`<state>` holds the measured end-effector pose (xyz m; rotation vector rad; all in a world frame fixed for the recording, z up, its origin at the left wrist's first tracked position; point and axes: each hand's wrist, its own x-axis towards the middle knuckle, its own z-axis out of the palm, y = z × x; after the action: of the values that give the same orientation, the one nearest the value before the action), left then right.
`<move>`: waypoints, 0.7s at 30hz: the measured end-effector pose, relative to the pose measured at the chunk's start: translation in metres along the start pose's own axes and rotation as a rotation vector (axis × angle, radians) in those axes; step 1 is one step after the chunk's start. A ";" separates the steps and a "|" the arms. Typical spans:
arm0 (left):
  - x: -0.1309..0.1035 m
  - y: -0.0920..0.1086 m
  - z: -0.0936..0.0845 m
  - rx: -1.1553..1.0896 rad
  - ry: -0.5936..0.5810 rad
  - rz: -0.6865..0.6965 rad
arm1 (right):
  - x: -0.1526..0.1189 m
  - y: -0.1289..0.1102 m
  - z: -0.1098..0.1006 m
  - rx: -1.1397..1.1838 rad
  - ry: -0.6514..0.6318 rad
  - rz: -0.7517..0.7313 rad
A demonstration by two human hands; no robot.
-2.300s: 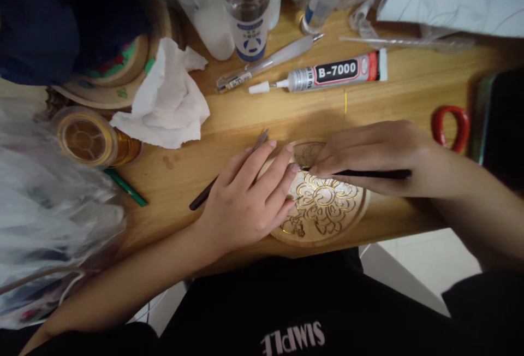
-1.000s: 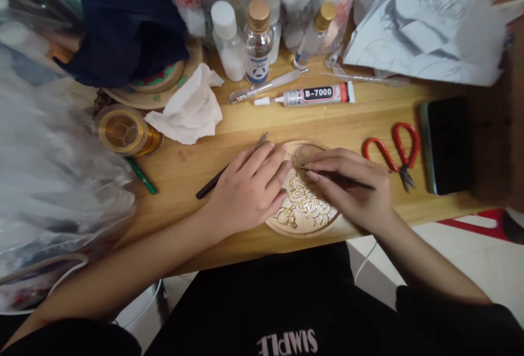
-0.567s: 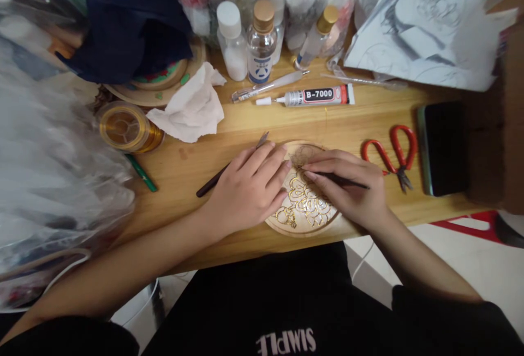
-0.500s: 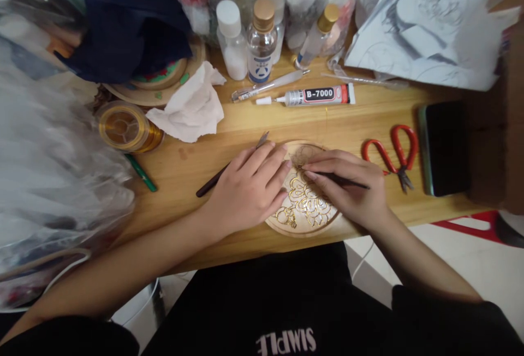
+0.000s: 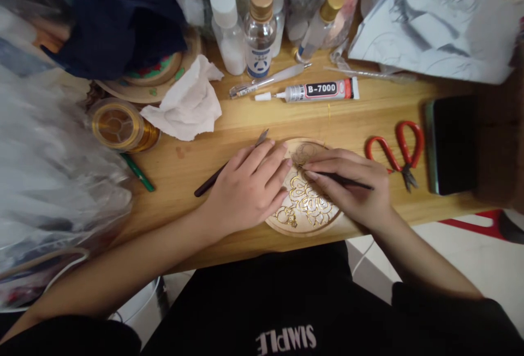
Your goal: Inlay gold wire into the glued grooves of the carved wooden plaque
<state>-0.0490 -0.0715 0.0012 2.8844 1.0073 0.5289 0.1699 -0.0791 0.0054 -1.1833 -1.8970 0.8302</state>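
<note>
A round wooden disc (image 5: 309, 203) carries a flower pattern outlined in gold wire, with a pencil-like drawing at its top. My left hand (image 5: 249, 189) lies palm down with fingers stretched, its fingertips on the disc's left edge. Under that hand passes a dark-handled tool (image 5: 208, 181) whose pointed metal tip shows above the fingers. Over the disc's right side, my right hand (image 5: 352, 184) pinches a thin dark tool (image 5: 346, 179), its tip at the drawn lines near the upper middle of the disc.
Red-handled scissors-like cutters (image 5: 406, 165) and a phone (image 5: 452, 146) lie to the right. Behind are a B-7000 glue tube (image 5: 321, 90), a pen (image 5: 270, 80), bottles (image 5: 261, 34) and papers (image 5: 426, 23). At the left are crumpled tissue (image 5: 188, 102), a gold wire spool (image 5: 118, 126) and plastic bags (image 5: 53, 143).
The view has shifted slightly, so objects at the back sit a little higher and more spread out. Both hands keep nearly the same pose on the disc.
</note>
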 end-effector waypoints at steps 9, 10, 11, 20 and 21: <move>0.000 0.000 0.001 0.003 -0.018 0.001 | 0.001 0.001 0.000 0.025 -0.014 -0.022; 0.000 0.000 0.001 0.004 -0.014 0.002 | 0.001 0.001 -0.001 0.024 -0.015 -0.021; -0.001 0.000 0.001 0.002 -0.006 0.001 | 0.001 0.001 -0.001 0.020 -0.016 -0.021; -0.004 -0.001 0.004 -0.084 0.007 -0.053 | 0.000 0.004 -0.002 0.024 -0.023 -0.025; -0.005 -0.002 0.006 -0.106 0.012 -0.059 | 0.000 0.004 -0.001 0.026 -0.020 -0.026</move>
<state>-0.0515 -0.0726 -0.0056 2.7534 1.0297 0.5773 0.1731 -0.0779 0.0027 -1.1360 -1.9082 0.8537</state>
